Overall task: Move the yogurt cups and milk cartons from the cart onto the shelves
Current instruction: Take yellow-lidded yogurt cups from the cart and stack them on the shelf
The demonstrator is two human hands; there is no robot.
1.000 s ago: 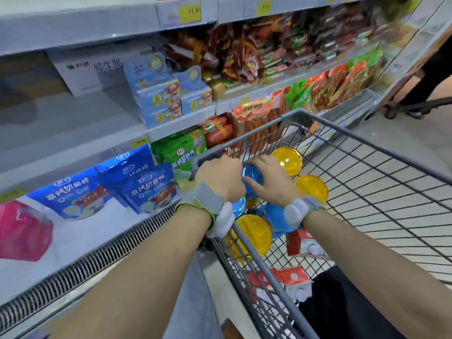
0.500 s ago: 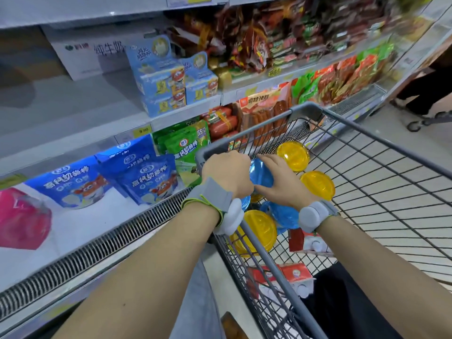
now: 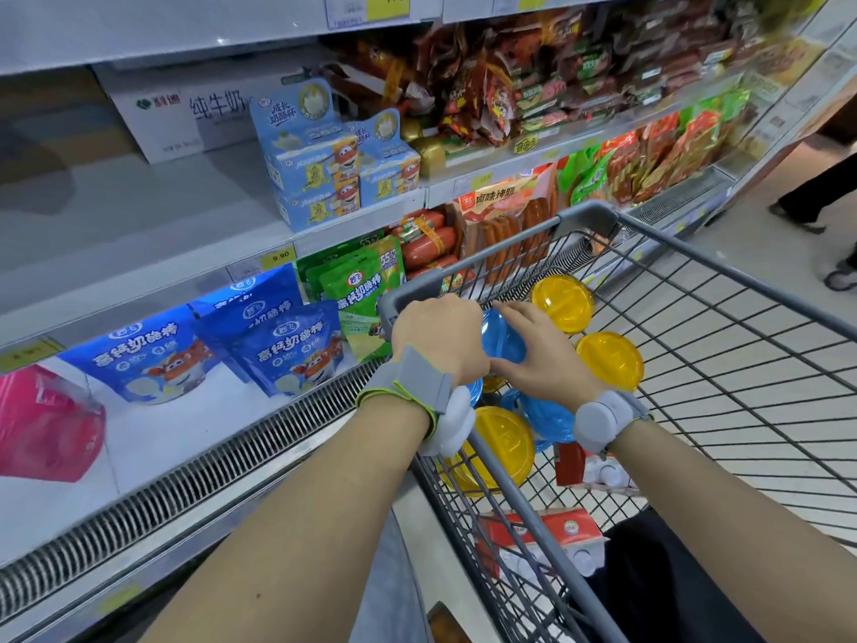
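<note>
Left hand: fingers curled round blue-lidded yogurt cup.
Right hand: thumb and fingers gripping same cup.
Cup: raised at cart front-left corner.
Milk cartons: cart floor.

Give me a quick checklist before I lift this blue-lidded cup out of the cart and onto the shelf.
1. Both hands on the cup: left hand and right hand wrap the blue-lidded yogurt cup: ok.
2. Lid seated: cannot tell, hands cover its edge.
3. Cup clear of the cart rim: cannot tell.
4. Free space on the shelf left of the blue boxes: ok.
5. Yellow-lidded cups apart from the held cup: ok.
</note>
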